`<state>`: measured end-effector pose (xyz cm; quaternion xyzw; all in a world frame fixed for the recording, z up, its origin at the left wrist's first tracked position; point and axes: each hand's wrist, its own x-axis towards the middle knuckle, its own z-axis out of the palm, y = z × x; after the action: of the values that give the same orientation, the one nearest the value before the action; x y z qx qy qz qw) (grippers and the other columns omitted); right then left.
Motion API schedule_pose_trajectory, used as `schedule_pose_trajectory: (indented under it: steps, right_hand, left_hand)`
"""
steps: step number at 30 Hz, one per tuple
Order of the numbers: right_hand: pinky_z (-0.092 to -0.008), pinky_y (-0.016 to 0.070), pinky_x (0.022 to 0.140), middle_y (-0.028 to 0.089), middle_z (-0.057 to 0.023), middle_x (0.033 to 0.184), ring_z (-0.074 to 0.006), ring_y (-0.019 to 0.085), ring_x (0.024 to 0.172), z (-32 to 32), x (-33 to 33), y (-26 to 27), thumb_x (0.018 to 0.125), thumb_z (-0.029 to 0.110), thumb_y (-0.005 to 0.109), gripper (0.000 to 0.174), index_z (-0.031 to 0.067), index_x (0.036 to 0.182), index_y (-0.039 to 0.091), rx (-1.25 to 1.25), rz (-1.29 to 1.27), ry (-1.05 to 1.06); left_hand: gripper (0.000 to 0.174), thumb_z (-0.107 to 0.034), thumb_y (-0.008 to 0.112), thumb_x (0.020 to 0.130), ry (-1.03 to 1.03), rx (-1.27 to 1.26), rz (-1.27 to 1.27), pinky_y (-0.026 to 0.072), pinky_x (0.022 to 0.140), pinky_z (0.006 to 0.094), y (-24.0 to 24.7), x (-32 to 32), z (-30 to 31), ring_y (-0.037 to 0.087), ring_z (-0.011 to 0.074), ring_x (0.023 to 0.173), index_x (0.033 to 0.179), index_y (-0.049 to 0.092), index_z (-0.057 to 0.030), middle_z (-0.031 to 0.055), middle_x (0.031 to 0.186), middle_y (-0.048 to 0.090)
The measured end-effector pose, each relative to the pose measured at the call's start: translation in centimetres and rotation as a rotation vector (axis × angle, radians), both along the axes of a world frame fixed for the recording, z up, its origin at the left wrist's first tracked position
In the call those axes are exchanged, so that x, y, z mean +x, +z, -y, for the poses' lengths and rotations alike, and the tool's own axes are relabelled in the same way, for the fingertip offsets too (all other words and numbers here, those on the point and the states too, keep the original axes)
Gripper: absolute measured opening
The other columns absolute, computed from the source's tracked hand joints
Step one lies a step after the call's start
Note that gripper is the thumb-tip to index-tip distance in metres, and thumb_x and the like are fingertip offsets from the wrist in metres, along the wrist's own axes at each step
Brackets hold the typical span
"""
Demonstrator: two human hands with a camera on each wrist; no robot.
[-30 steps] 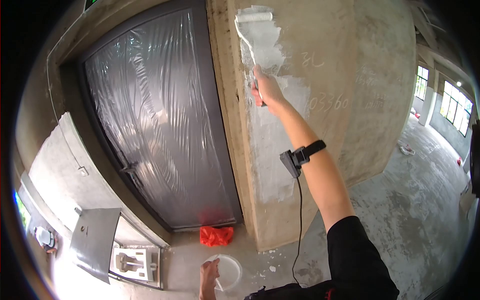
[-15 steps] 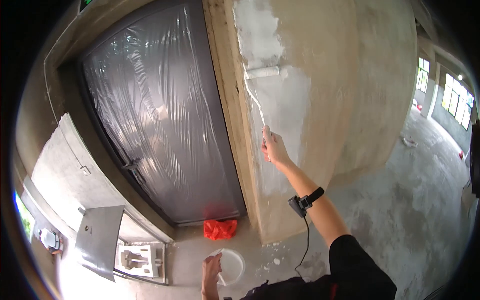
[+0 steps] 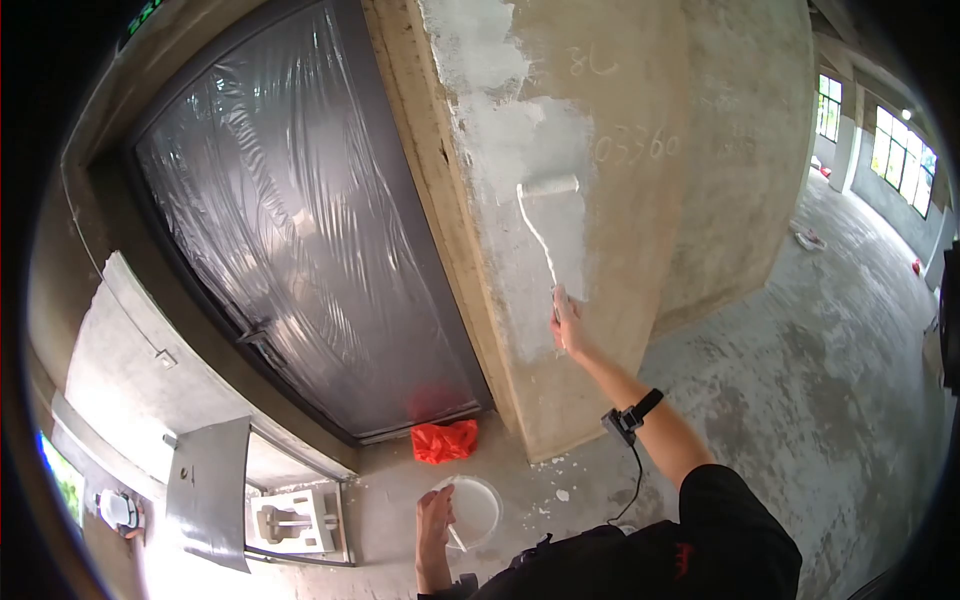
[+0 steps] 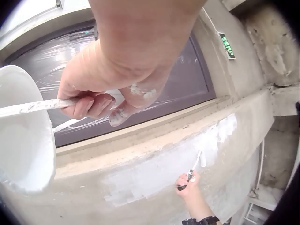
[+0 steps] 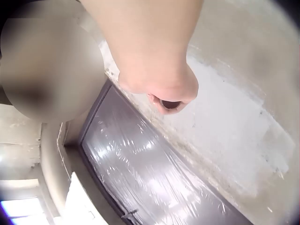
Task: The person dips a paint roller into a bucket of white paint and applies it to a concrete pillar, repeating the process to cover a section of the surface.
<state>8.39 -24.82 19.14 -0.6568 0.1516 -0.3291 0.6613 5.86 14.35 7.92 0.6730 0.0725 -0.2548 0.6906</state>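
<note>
Right grip curls round a thin-framed, paint-whitened roller on the wall; left grip clasps a white bucket.

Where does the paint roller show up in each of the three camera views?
Head: paint roller at upper centre, on the white-painted wall patch, right hand gripping its handle below.
Left wrist: paint roller small at lower right, rising from the distant right hand.
Right wrist: only the handle's end shows inside the fist.
Shared landmark: the plastic-wrapped door.
</note>
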Motion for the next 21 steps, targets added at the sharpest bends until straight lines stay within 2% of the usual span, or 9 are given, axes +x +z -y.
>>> schedule_pose_trajectory:
  steps: [5,8,14,15,18,21]
  right_hand:
    - [-0.0266,0.0287,0.033,0.037,0.0018,0.047,-0.0092,0.032,0.033,2.7,0.2,5.2,0.092,0.058,0.041,0.056,0.0105,0.062,0.04,0.109,-0.015,0.118]
    - [-0.0268,0.0307,0.034,0.036,0.0019,0.046,-0.0094,0.033,0.034,3.6,0.3,9.3,0.092,0.058,0.04,0.055,0.0103,0.065,0.041,0.036,-0.014,0.167]
    - [-0.0281,0.0316,0.035,0.036,0.0014,0.047,-0.0108,0.034,0.035,4.2,2.3,16.6,0.093,0.057,0.039,0.055,0.0098,0.064,0.04,-0.078,0.052,0.178]
    - [-0.0275,0.0307,0.036,0.036,0.0018,0.048,-0.0098,0.033,0.036,4.3,2.5,17.7,0.092,0.059,0.039,0.054,0.0099,0.068,0.04,-0.096,0.069,0.188]
    - [-0.0273,0.0303,0.038,0.037,0.002,0.05,-0.0088,0.031,0.038,4.4,3.0,19.6,0.092,0.06,0.04,0.054,0.0099,0.072,0.041,-0.111,0.094,0.212]
    - [-0.0274,0.0306,0.038,0.037,0.0019,0.05,-0.0087,0.032,0.038,4.6,2.9,18.6,0.092,0.059,0.04,0.054,0.0099,0.071,0.041,-0.095,0.081,0.231]
  left_hand:
    - [0.024,-0.019,0.064,0.083,0.001,0.011,-0.024,0.0258,0.04,0.0233,0.2,0.4,0.8,0.032,0.0048,0.045,0.069,0.049,-0.0071,-0.0054,0.056,0.037]
    - [0.026,-0.02,0.065,0.084,0.003,0.027,0.006,0.0254,0.037,0.0228,-0.1,0.9,1.1,0.029,0.0052,0.041,0.067,0.047,-0.0096,-0.0058,0.053,0.034]
    - [0.026,-0.02,0.065,0.084,-0.012,0.018,-0.025,0.0251,0.036,0.0211,0.6,1.4,2.0,0.03,0.0046,0.04,0.067,0.047,-0.0095,-0.0056,0.053,0.035]
    - [0.026,-0.02,0.065,0.084,-0.014,0.026,-0.026,0.0251,0.036,0.0211,0.7,1.4,2.1,0.03,0.0046,0.04,0.067,0.047,-0.0095,-0.0056,0.053,0.035]
    - [0.023,-0.019,0.065,0.083,-0.029,0.03,-0.023,0.0252,0.04,0.0226,0.8,1.4,2.4,0.031,0.0048,0.045,0.07,0.05,-0.0072,-0.0056,0.055,0.036]
    - [0.023,-0.019,0.065,0.083,-0.054,0.029,-0.033,0.0253,0.04,0.0228,0.6,1.6,2.6,0.031,0.0048,0.045,0.07,0.05,-0.0069,-0.0056,0.055,0.036]
